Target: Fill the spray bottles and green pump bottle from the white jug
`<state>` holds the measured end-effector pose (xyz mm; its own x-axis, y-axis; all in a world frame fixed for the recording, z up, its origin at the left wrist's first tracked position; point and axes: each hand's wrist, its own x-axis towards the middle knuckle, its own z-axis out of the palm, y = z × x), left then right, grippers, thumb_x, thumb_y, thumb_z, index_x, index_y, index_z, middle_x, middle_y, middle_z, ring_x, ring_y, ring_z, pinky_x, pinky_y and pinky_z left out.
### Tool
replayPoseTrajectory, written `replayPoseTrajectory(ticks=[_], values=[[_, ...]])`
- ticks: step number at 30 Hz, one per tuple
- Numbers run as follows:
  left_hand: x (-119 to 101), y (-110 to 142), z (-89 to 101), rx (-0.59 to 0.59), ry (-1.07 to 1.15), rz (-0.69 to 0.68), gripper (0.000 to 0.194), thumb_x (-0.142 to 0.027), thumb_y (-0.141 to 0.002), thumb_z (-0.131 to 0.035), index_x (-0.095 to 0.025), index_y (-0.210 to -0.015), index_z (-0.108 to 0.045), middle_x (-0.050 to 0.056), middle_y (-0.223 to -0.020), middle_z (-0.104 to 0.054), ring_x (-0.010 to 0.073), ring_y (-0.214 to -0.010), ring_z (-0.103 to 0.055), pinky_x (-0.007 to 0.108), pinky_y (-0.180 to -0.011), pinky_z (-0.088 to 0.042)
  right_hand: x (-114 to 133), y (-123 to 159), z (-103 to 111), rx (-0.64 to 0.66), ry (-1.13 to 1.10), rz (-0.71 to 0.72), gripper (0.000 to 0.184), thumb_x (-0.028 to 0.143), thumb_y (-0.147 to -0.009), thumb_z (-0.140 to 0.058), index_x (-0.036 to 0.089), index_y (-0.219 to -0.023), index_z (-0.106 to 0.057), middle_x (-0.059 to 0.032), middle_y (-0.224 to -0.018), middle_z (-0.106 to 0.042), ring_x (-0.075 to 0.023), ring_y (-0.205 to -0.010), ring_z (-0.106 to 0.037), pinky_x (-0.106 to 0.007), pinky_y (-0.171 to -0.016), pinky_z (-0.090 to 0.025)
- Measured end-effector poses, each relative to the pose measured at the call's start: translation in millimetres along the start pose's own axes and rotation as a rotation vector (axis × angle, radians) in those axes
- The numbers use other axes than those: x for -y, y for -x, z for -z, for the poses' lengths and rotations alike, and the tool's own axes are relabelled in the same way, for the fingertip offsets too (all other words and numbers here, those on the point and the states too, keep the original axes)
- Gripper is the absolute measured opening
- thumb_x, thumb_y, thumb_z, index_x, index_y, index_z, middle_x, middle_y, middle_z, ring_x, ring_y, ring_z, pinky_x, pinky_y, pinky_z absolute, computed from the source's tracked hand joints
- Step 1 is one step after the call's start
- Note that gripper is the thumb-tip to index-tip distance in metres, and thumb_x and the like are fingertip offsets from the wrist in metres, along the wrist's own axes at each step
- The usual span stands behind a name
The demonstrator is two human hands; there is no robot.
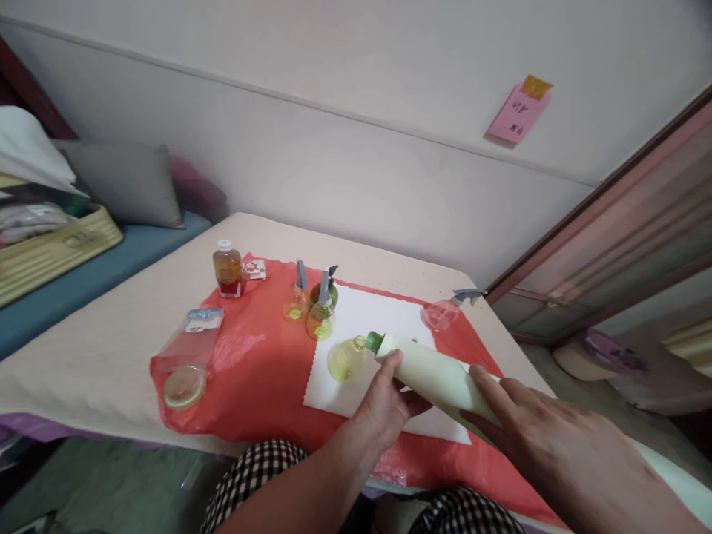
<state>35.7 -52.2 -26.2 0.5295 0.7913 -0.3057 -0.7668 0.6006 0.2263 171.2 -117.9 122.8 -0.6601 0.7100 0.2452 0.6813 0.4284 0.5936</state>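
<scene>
A long pale green bottle [439, 374] lies tilted in my two hands, its green neck pointing left and down. Near the neck, my left hand [383, 408] supports it with the thumb on top and fingers beneath. My right hand [517, 415] wraps round the body farther back. The green neck meets, or nearly meets, the mouth of a clear yellow bottle [345, 362] without a spray head; contact cannot be made out. That yellow bottle is on a white sheet [383, 308]. Whether liquid flows is not visible.
Spray bottles with grey heads, orange [296, 305], yellow [321, 320] and green [332, 295], stand behind left. A pink spray bottle [441, 316] is at the right. Red plastic [245, 378] covers the table, with an amber bottle [228, 268], a clear bag [194, 337] and a round lid [185, 388].
</scene>
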Motion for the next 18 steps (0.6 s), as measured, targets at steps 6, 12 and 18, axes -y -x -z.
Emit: replayPoseTrajectory(ticks=[6, 12, 18], values=[[-0.9, 1.2, -0.7, 0.016, -0.001, -0.005, 0.051, -0.048, -0.087, -0.065, -0.013, -0.124, -0.063, 0.017, -0.129, -0.062, 0.0255, -0.096, -0.065, 0.040, -0.084, -0.055, 1.1, -0.9, 2.2, -0.008, -0.001, -0.002, 0.041, -0.001, -0.068, -0.040, 0.014, -0.105, -0.052, -0.0110, -0.074, -0.071, -0.0191, -0.047, -0.065, -0.026, -0.039, -0.050], [-1.1, 2.9, -1.8, 0.015, -0.013, -0.005, 0.048, -0.048, -0.089, -0.062, -0.014, -0.123, -0.064, 0.017, -0.131, -0.063, 0.0246, -0.098, -0.064, 0.039, -0.086, -0.056, 2.0, -0.7, 2.3, 0.012, -0.017, -0.011, 0.040, -0.002, -0.072, -0.038, 0.013, -0.106, -0.052, -0.0113, -0.075, -0.072, -0.0205, -0.047, -0.065, -0.028, -0.039, -0.049], [-0.5, 1.8, -1.0, 0.007, -0.019, -0.004, 0.047, -0.049, -0.089, -0.062, -0.015, -0.122, -0.065, 0.016, -0.129, -0.064, 0.0245, -0.097, -0.065, 0.041, -0.088, -0.055, 1.9, 0.1, 2.5, 0.011, -0.018, -0.005, 0.040, -0.003, -0.072, -0.038, 0.013, -0.105, -0.052, -0.0109, -0.073, -0.071, -0.0219, -0.048, -0.066, -0.028, -0.039, -0.048]])
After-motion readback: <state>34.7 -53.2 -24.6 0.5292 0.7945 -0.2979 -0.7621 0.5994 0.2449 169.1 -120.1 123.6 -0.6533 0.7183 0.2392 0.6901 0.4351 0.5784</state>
